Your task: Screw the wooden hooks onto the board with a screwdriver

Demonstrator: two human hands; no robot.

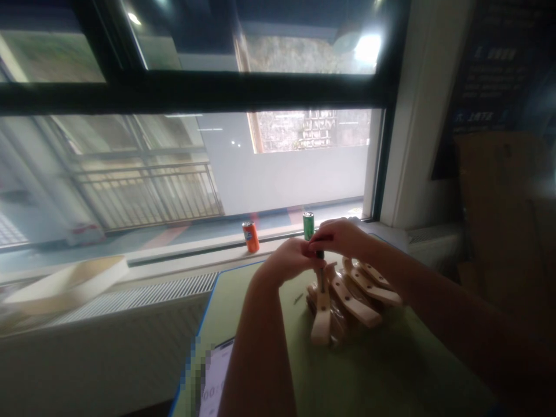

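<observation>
Both hands meet above a row of pale wooden handle-shaped pieces (353,301) dotted with dark holes or screws. A screwdriver (320,254) stands nearly upright over the leftmost wooden piece (322,324), its thin shaft pointing down at it. My right hand (341,236) is closed on the top of its dark handle. Just below, my left hand (290,259) is closed around the same screwdriver, fingers pinched near the handle's lower part. Beneath the wooden pieces lie brown, shiny parts (337,330), partly hidden. Small metal bits, seemingly screws (298,299), lie to the left on the green tabletop (247,289).
An orange can (251,237) and a green can (308,225) stand on the windowsill behind the table. A phone (215,376) showing digits lies by my left forearm. A pale open box (69,284) sits left; cardboard (504,231) leans at right.
</observation>
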